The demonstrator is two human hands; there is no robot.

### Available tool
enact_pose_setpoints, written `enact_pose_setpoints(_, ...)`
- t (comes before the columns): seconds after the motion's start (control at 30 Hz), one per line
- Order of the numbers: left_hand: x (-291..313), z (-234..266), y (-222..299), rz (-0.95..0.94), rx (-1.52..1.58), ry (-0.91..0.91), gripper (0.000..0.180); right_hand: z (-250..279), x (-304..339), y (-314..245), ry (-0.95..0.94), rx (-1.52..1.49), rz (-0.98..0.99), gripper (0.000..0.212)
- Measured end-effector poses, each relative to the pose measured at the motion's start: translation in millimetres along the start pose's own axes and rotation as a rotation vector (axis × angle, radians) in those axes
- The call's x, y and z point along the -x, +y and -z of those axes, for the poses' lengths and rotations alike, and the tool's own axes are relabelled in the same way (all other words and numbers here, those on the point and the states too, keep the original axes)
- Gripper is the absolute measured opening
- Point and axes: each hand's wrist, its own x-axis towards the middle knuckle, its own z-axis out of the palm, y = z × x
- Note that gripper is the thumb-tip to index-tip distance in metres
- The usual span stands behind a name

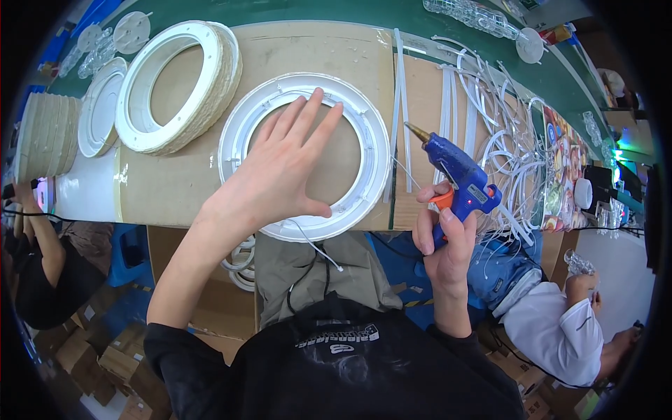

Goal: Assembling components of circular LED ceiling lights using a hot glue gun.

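A white plastic ring (376, 164) lies on the cardboard-covered bench in front of me. My left hand (276, 161) rests over it with fingers spread, the fingertips at its far side and the thumb at its near side. A thin white wire (306, 236) runs from the ring over the bench edge, its end hanging above my lap. To the right, my right hand (448, 245) grips a blue hot glue gun (458, 171) by the handle, a finger at its orange trigger. The gun's brass nozzle points up and left, apart from the ring.
Left of the ring stand thick white rings (203, 115) with rough sides, a thinner white ring (84, 133) and a ring stack (45, 136). Tangled white strips (500, 147) cover the right side. Clear plastic pieces (483, 21) lie behind. People sit on both sides.
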Motion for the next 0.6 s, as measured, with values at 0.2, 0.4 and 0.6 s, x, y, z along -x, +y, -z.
enact_pose_setpoints(0.2,32.3,25.2,-2.1,0.081,0.177,0.024,0.112,4.2,-1.9,-1.3,-0.032,0.031,-0.008,0.041)
enact_pose_setpoints(0.4,57.1,24.5,-21.6,0.11,0.196,0.212,0.077,-7.9,-8.1,0.4,-0.02,0.098,-0.039,0.039)
enact_pose_setpoints(0.6,9.3,-7.0,-3.1,-0.095,0.187,0.205,0.068,-18.0,-7.7,-0.5,0.022,0.115,0.01,0.038)
